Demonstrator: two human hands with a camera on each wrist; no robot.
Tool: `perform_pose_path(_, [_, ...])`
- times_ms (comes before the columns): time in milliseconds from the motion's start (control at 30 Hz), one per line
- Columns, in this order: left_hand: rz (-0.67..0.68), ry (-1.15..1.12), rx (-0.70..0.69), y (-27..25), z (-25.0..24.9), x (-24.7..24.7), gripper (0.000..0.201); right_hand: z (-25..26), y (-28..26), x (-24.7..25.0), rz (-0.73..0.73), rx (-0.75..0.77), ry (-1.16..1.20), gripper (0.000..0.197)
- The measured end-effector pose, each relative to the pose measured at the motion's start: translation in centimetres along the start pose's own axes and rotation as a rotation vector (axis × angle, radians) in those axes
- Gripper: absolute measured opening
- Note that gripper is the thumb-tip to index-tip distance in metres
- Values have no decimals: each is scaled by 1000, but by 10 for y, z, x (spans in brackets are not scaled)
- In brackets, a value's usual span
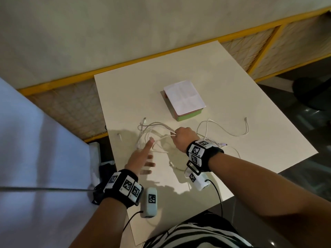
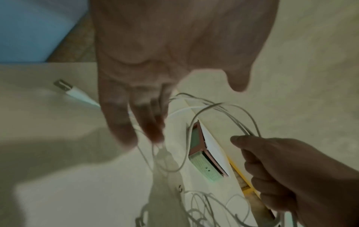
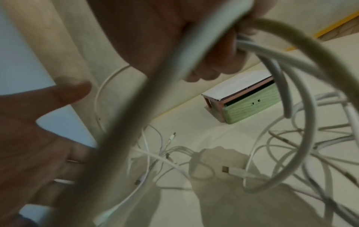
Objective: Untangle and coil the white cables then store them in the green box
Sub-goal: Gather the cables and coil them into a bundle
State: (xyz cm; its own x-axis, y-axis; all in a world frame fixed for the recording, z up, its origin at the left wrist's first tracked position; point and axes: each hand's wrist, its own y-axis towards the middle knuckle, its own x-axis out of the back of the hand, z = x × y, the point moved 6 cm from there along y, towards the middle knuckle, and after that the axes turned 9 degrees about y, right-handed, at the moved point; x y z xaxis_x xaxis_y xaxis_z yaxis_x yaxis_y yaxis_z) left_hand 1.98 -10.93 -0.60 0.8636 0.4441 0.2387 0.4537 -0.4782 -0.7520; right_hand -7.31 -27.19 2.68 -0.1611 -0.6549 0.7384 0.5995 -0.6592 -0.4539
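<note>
Head view, right hand (image 1: 184, 138) fisted round thin glossy white cables (image 1: 157, 130), left hand (image 1: 141, 159) splayed, empty

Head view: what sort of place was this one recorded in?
Probably a room in a home, though it is hard to be sure: a small white table stands by a plain wall, a yellow-framed cane panel runs along it, and what looks like a bedsheet lies alongside.

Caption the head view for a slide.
Right hand grips tangled white cables; open left hand reaches in, green box beyond.
</note>
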Motion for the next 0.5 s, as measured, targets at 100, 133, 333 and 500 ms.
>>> perform_pose_path(100, [-143, -2, -127, 0, -8, 16, 44, -6, 3, 7, -9, -42, -3, 34])
perform_pose_path(133, [-76, -64, -166, 0, -11, 12, 43, -7, 3, 7, -1, -46, -15, 33])
perform_pose_path(333, [231, -36, -190, -9, -40, -35, 48, 2, -1, 7, 14, 7, -87, 33])
perform_pose_path(500, [325, -229, -95, -9, -57, -62, 62, 23, -15, 4, 20, 92, -135, 36])
